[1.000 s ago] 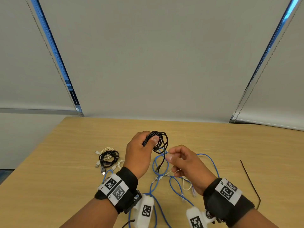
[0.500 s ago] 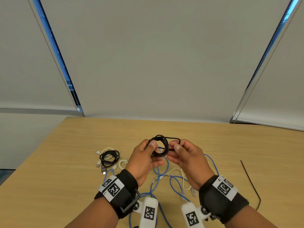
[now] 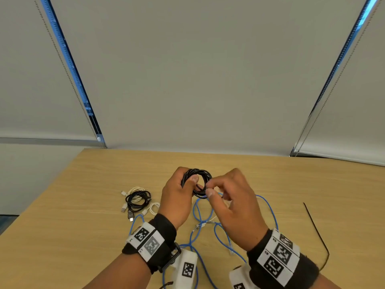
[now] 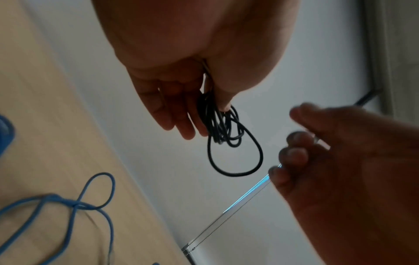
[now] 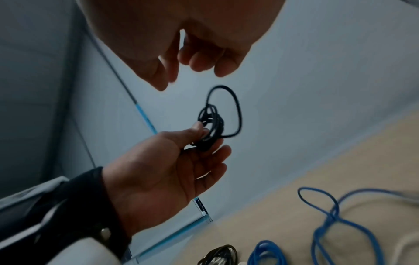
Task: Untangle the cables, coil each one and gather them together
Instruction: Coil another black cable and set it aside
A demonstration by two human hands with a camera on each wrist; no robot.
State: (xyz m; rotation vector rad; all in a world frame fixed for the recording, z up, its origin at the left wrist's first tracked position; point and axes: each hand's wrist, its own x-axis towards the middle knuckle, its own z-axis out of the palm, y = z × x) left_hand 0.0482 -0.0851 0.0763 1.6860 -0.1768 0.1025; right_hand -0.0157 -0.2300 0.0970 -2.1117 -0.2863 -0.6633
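The coiled cable (image 3: 198,182) between the hands is plain black, and the loose cable (image 3: 210,228) on the table (image 3: 62,226) is bright blue. The table is pale tan with faint wood grain, and the bundle (image 3: 136,200) at its left mixes black and cream-white strands. Both wristbands (image 3: 150,240) are black with white panels printed in black square code patterns.

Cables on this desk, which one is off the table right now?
The black coil, in the left hand; the blue cable lies on the table.
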